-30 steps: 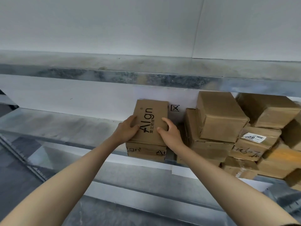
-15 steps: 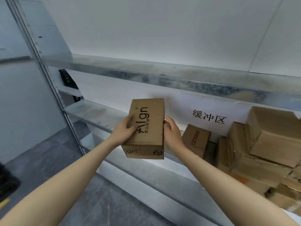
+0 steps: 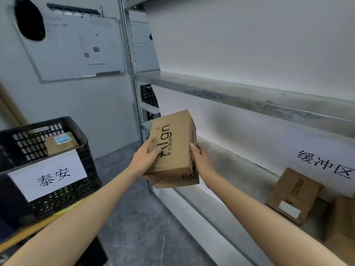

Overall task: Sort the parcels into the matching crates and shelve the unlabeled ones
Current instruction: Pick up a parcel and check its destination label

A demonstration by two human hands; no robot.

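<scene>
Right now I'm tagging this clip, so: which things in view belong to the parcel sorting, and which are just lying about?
Job: Align carton, held by left hand and right hand; black crate labelled 泰安, labelled parcel inside; metal shelf; shelved carton.
Lying about: whiteboard; small black basket behind the shelf post.

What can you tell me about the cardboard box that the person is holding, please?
The cardboard box is a plain brown, oblong, closed carton. Black "Align" lettering with small Chinese characters runs along its top face and shows again on the near end. No shipping label shows on the visible faces. It is held in the air, far end tilted up, before the metal shelf. The left hand grips its left side, thumb on top; the right hand grips its right side.
</scene>
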